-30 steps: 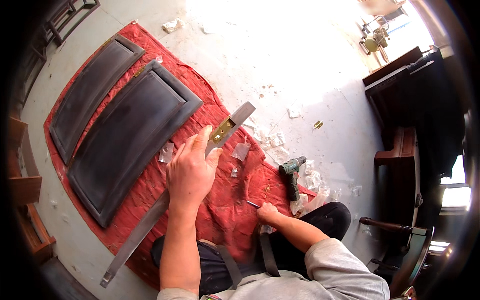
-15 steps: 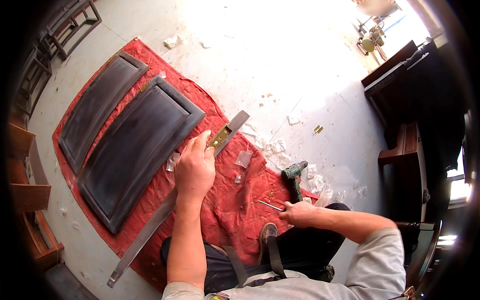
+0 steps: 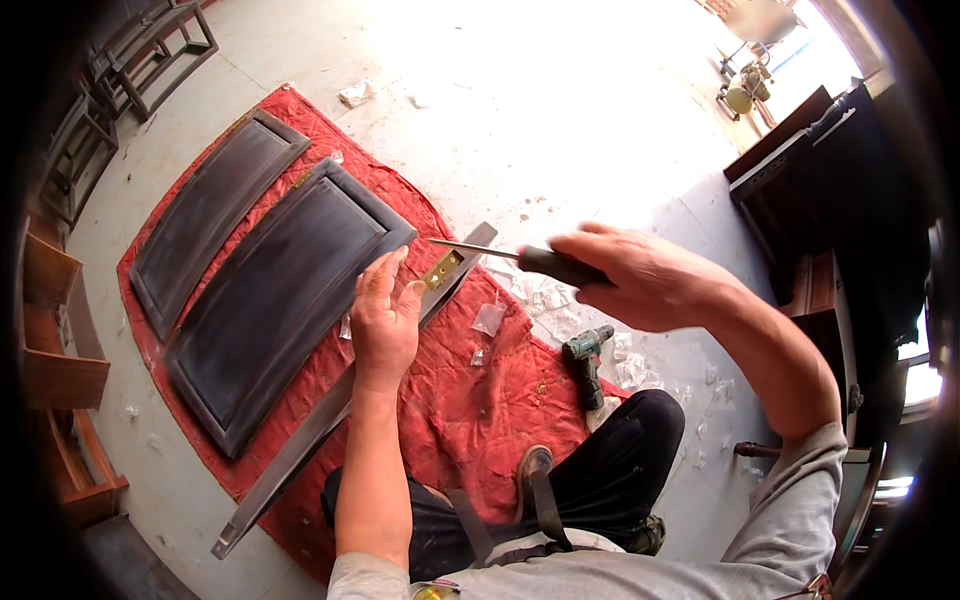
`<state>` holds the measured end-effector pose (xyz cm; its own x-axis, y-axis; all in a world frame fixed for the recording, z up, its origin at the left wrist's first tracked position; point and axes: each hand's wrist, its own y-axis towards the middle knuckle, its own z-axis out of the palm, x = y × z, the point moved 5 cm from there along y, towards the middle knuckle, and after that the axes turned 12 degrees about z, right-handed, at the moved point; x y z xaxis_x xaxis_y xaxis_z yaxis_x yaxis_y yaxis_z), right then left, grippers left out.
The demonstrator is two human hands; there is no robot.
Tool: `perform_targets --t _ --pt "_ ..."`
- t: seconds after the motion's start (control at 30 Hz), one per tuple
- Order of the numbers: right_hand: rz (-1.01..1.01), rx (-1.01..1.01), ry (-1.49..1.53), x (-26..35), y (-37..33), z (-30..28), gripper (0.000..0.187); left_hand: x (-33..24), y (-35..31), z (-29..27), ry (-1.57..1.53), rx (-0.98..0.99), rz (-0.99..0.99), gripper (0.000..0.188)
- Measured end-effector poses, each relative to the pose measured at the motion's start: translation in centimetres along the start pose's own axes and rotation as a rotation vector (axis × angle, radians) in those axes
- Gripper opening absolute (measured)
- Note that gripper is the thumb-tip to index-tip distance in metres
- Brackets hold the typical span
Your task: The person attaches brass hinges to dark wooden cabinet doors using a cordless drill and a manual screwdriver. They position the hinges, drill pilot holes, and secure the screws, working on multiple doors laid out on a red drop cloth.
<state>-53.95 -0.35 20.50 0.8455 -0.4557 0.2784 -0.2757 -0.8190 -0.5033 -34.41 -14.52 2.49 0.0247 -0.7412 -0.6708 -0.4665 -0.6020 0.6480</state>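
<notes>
A screwdriver with a dark handle is gripped in my right hand, its thin shaft pointing left over the end of a long dark wooden strip. Set into that strip is a brass hinge plate with holes. Beside the plate, my left hand has thumb and fingers apart and covers part of the strip. The strip lies slantwise from lower left to upper middle, over a red cloth. Whether the left palm touches the strip is hidden.
Two dark panelled doors lie on the cloth at left. A cordless drill rests near my right knee, among small clear plastic bags. Wooden drawers stand far left, dark furniture at right.
My right hand has risen from beside the drill, bringing the screwdriver up toward the hinge plate. The left hand has let go of the plate and opened, uncovering it.
</notes>
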Motion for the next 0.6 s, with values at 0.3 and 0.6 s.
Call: perform_targets --t 0.3,0.6 --pt "-0.448 -0.171 0.159 6.4 4.6 -1.3 0.012 1.2 -0.5 -0.3 0.072 -0.067 0.098 0.030" --pt "-0.573 -0.308 0.731 5.3 6.2 1.2 0.037 0.1 0.4 1.0 0.112 0.085 0.114 0.026"
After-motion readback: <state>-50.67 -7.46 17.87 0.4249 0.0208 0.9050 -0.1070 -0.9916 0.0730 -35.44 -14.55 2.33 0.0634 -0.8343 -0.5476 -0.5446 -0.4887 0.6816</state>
